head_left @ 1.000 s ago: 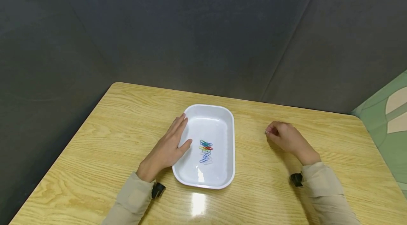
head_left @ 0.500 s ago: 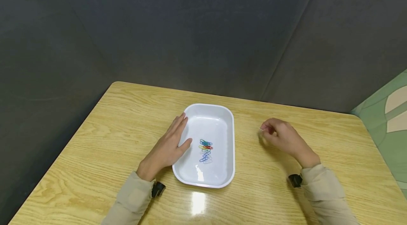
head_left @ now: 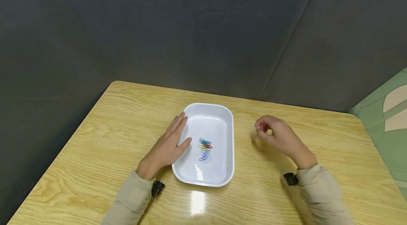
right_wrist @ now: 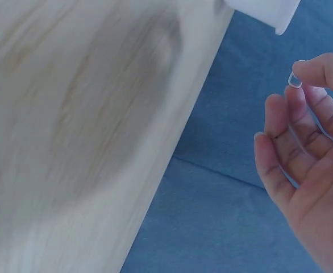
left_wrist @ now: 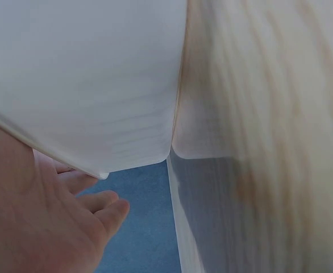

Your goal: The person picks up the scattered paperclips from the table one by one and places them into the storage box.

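Observation:
A white tray (head_left: 219, 172) stands on the wooden table, with several coloured paper clips (head_left: 205, 146) lying in a cluster on its floor. Along the tray's left rim rests my left hand (head_left: 166, 145), its fingers straight and the thumb reaching over the edge. In the left wrist view that hand (left_wrist: 58, 210) lies against the outside of the tray wall (left_wrist: 115, 102). To the right of the tray, above the table, my right hand (head_left: 278, 135) pinches a white paper clip (right_wrist: 294, 79) between thumb and forefinger. Part of that clip is hidden by the fingertips.
The wooden table (head_left: 127, 122) has its far edge in front of a dark cloth backdrop (head_left: 197, 34). A green and beige patterned surface (head_left: 391, 126) shows at the right. Black straps with cameras (head_left: 158, 188) sit at both wrists.
My right hand has moved left and slightly away from me, towards the tray, with the white paper clip pinched in it. The left hand keeps its place on the rim.

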### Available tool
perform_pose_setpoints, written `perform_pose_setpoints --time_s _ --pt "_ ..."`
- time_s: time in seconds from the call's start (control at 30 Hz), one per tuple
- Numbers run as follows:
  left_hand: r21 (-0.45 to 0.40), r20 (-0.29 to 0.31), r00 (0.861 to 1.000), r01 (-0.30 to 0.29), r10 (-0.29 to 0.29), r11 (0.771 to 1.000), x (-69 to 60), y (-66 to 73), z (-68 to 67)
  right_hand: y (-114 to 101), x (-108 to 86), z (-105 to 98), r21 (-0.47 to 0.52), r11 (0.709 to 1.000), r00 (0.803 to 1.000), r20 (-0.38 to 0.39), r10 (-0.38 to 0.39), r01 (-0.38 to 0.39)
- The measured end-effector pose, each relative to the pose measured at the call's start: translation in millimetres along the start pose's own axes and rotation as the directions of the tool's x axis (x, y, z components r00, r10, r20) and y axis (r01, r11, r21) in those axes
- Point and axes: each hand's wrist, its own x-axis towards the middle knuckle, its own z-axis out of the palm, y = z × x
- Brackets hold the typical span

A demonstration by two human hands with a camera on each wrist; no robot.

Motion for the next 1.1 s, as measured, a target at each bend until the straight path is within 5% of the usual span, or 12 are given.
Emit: perform_pose_setpoints --time_s 1.1 --pt "0.006 0.005 1.000 0.010 -0.010 1.000 0.1 2.7 -0.2 -51.1 28.2 20.4 0.088 0.996 0.998 0.054 -0.037 0.032"
